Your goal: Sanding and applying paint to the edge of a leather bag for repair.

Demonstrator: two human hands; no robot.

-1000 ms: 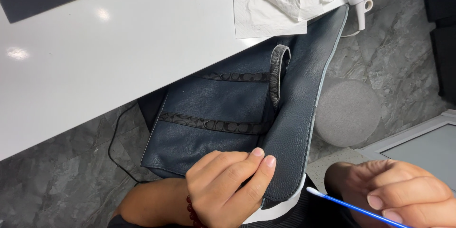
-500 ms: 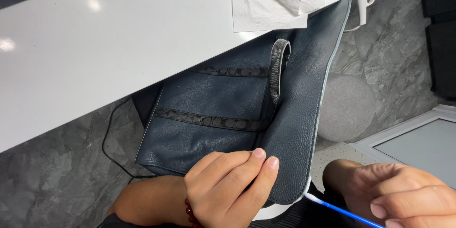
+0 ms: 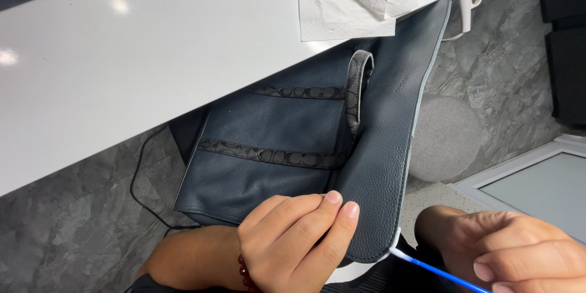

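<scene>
Navy pebbled leather is what the left hand (image 3: 287,241) has pinched, fingers (image 3: 332,198) curled narrow over the lower end of a long flap (image 3: 390,146) on a dark blue bag (image 3: 274,146), near the 6 o'clock part of the view. Right hand (image 3: 519,250) sits at about 4 o'clock, fingers closed around a thin blue-stemmed swab (image 3: 427,264) whose white tip touches the pale edge of the flap at its bottom corner.

Leather looks soft and floppy, so I'd guess it sags unless you hold it right next to the edge being worked, like that pinch does. Grain should give decent grip, not slippery. Swab is featherlight and bendy.

Bag hangs off the white surface (image 3: 152,73) into the lap, patterned trim bands (image 3: 262,154) running across it and a strap loop (image 3: 357,85) toward 12. Crumpled white paper (image 3: 348,0) lies on the surface at 12 to 1 o'clock. Grey stone floor (image 3: 67,232) below, black cable (image 3: 140,171) at 8.
</scene>
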